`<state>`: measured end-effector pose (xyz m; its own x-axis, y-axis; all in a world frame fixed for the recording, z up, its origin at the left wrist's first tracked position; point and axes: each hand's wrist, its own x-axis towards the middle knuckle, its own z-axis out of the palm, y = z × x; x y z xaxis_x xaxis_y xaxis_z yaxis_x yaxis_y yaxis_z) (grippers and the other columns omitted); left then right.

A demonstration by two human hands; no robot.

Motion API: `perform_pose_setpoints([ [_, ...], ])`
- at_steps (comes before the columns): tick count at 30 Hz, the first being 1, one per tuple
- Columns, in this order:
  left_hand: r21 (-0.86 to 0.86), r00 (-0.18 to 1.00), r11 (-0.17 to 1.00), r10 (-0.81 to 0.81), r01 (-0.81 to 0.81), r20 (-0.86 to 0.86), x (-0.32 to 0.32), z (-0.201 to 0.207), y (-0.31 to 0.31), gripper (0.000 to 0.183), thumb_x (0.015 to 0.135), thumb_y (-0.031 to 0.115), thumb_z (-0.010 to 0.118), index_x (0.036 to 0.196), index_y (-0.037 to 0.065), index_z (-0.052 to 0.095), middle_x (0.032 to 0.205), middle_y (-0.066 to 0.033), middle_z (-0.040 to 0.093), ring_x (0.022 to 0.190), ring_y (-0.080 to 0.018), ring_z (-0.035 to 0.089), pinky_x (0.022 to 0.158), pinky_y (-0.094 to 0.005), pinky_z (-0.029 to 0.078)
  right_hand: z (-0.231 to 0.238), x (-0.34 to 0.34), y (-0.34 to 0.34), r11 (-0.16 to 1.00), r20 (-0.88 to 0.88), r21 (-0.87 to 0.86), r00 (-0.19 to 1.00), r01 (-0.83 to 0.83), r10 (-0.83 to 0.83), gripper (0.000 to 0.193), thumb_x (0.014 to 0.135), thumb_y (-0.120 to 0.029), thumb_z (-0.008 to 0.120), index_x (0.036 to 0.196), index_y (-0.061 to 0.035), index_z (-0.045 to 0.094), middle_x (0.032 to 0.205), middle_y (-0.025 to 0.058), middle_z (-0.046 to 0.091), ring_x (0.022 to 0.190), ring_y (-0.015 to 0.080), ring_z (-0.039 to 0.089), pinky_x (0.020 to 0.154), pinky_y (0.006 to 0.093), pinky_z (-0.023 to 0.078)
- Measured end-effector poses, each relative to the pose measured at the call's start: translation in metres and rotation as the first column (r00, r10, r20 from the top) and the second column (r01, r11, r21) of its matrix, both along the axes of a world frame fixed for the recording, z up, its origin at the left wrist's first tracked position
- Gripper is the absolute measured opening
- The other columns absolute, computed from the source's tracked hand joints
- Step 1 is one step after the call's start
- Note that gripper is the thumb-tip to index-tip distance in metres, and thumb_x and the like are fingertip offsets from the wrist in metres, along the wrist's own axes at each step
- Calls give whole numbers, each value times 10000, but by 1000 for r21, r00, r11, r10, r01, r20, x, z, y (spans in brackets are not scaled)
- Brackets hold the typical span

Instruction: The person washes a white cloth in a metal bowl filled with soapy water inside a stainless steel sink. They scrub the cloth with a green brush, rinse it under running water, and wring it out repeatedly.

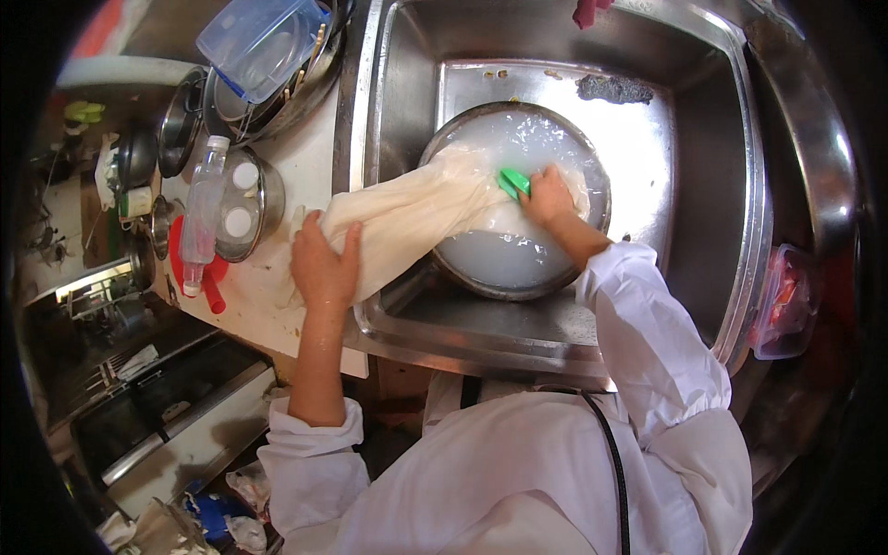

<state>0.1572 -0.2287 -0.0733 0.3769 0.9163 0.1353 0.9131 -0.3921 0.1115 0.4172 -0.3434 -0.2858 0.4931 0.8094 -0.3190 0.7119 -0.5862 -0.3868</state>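
- A clear plastic bottle with a white cap (pixel 205 217) lies at the far left, over a red plastic item (pixel 216 275) on the white counter (pixel 305 153).
- A steel bowl (pixel 278 208) with two round white pieces in it sits just beside the bottle.
- Farther back, a translucent blue tub (pixel 264 42) rests tilted on stacked pans.
- The left hand (pixel 328 268) lies on the counter end of the cloth, thumb spread well apart from the fingers.
- The pale cream cloth (pixel 402 222) stretches from the counter across the sink's edge into the metal basin (pixel 518 295), partly sunk in cloudy water.
- A bright green tool (pixel 511 182), perhaps a brush, its underside hidden, sits against the wet cloth.
- The right hand (pixel 548 196) is closed around the tool's right end.
- A dark scouring pad (pixel 614 89) lies in the steel sink (pixel 638 157).
- A clear box with red contents (pixel 786 301) stands beyond the sink's right rim.
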Motion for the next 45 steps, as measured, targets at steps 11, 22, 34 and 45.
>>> perform_pose_setpoints([
  [11,-405,848,914,212,4,486,6,-3,6,278,832,280,560,896,9,558,764,-117,609,693,-171,563,657,-297,436,102,-85,16,894,-350,436,935,106,60,689,747,-9,463,1333,-317,269,837,178,517,690,339,563,646,412,477],
  [22,-579,583,815,459,24,671,11,77,-1,184,859,150,524,945,-5,572,841,-22,580,750,-82,508,682,-220,415,109,-68,36,968,-183,238,982,85,-41,586,774,-71,435,1308,-283,316,888,162,540,662,334,574,614,402,488],
  [34,-559,711,828,377,28,594,1,104,-11,224,862,145,520,996,-31,555,882,-19,571,788,-69,491,718,-218,409,115,-51,31,996,-101,84,993,-44,53,475,818,-129,404,1285,-198,351,762,161,588,682,323,586,552,435,469],
  [45,-413,761,907,209,84,614,-2,137,-30,188,848,105,509,969,-26,569,854,-15,573,768,-78,483,723,-224,394,102,-35,15,978,76,-123,981,-169,179,559,791,-123,446,1321,-163,276,776,167,582,631,311,584,509,426,468],
])
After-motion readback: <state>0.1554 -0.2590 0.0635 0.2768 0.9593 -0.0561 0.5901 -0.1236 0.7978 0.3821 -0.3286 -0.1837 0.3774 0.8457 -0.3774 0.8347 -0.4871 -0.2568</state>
